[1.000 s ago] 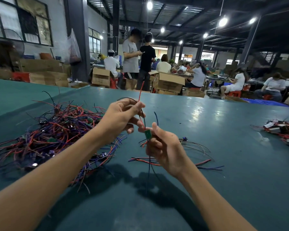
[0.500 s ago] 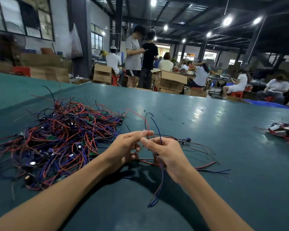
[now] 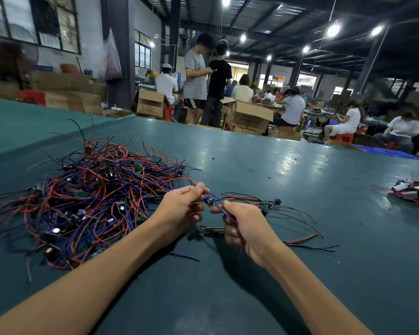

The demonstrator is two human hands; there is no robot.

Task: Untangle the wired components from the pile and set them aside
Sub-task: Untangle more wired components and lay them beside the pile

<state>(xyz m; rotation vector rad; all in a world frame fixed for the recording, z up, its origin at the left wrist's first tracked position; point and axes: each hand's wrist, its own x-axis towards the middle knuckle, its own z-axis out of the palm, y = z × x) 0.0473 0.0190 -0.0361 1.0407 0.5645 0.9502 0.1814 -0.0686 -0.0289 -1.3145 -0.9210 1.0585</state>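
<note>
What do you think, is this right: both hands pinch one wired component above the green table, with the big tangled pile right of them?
Not quite. The head view shows the tangled pile left of the hands, not right. The rest holds: left hand and right hand both pinch one wired component above the green table.
</note>
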